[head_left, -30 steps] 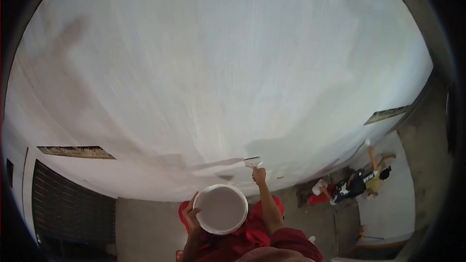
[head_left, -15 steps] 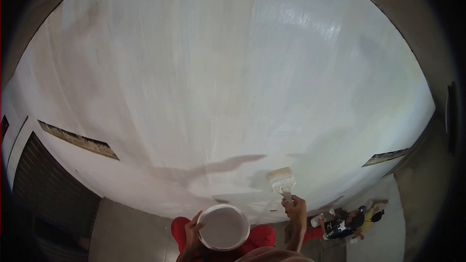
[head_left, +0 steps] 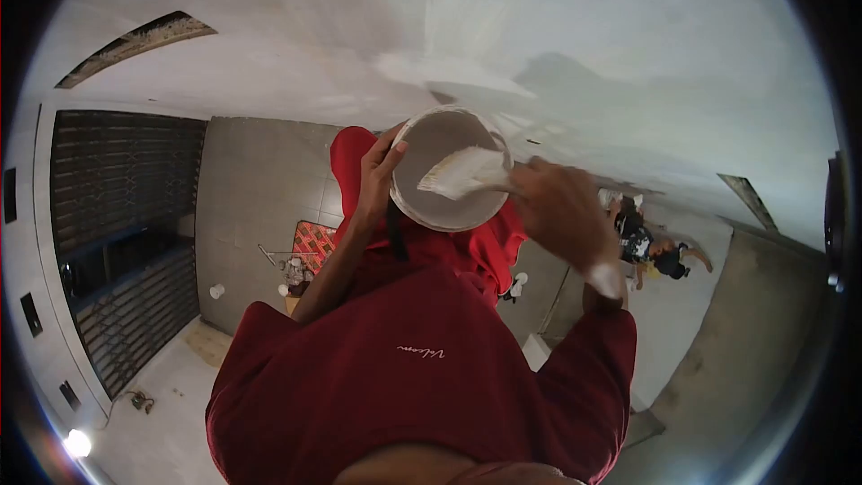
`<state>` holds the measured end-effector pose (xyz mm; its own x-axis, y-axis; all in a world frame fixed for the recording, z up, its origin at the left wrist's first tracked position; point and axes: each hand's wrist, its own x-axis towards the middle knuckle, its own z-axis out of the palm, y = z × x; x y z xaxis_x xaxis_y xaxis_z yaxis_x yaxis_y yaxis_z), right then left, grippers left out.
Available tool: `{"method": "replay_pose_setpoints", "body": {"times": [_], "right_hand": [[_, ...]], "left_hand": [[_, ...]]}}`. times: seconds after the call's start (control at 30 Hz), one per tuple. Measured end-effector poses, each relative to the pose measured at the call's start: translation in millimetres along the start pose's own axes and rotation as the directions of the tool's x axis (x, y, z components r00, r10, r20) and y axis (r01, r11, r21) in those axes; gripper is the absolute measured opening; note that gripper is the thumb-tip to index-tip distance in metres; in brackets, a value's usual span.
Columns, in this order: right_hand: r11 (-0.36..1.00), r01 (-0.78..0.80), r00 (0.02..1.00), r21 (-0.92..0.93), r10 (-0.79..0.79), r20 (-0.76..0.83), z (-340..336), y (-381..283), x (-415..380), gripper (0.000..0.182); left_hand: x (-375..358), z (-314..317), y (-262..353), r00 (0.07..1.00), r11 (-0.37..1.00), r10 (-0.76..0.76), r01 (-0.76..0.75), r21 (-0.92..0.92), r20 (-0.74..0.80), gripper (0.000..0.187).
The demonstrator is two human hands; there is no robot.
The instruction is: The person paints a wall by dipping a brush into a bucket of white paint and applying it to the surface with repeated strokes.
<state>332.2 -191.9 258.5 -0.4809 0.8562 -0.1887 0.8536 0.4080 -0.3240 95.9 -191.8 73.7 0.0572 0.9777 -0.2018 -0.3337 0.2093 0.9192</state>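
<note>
My left hand grips the rim of a round white paint bucket and holds it out in front of my chest. My right hand holds a wide paintbrush whose white bristles sit inside the bucket's mouth. Behind both hands is the white painted wall, with wet streaks just above the bucket. My dark red shirt fills the lower middle of the view.
A dark metal grille gate stands at the left, with a grey floor far below. Small items and a patterned mat lie on that floor. Another person works low by the wall at the right.
The view has tilted down from the wall to my body and the floor. My right hand has brought the brush off the wall and into the bucket.
</note>
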Motion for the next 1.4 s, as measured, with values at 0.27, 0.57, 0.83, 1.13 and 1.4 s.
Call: {"method": "replay_pose_setpoints", "body": {"times": [0.27,0.57,0.83,1.13,1.4], "right_hand": [[0.961,0.244,0.969,-0.126,-0.236,0.078,130.4,2.1,66.1,0.007],[0.918,0.203,0.974,0.342,-0.224,0.022,135.8,23.5,96.1,0.009],[0.732,0.223,0.975,0.644,-0.154,-0.161,95.1,34.4,72.3,0.009],[-0.150,-0.105,0.889,0.983,0.428,0.160,86.9,102.5,4.6,0.017],[-0.672,0.078,0.875,0.736,0.400,0.273,144.2,109.8,-22.0,0.023]], "left_hand": [[-3.2,4.7,-2.6,1.000,0.998,-0.023,0.024,0.049,-0.019,0.045],[-1.5,-2.3,-1.7,0.999,0.998,-0.031,0.033,0.055,-0.039,0.047],[-1.0,-6.5,-15.7,1.000,0.997,0.007,-0.008,-0.075,-0.025,0.056],[-0.9,-3.3,-8.1,0.999,0.999,0.024,-0.025,-0.041,-0.023,0.056],[4.5,-4.0,-9.7,1.000,0.999,0.020,-0.020,-0.039,0.011,0.061]]}}
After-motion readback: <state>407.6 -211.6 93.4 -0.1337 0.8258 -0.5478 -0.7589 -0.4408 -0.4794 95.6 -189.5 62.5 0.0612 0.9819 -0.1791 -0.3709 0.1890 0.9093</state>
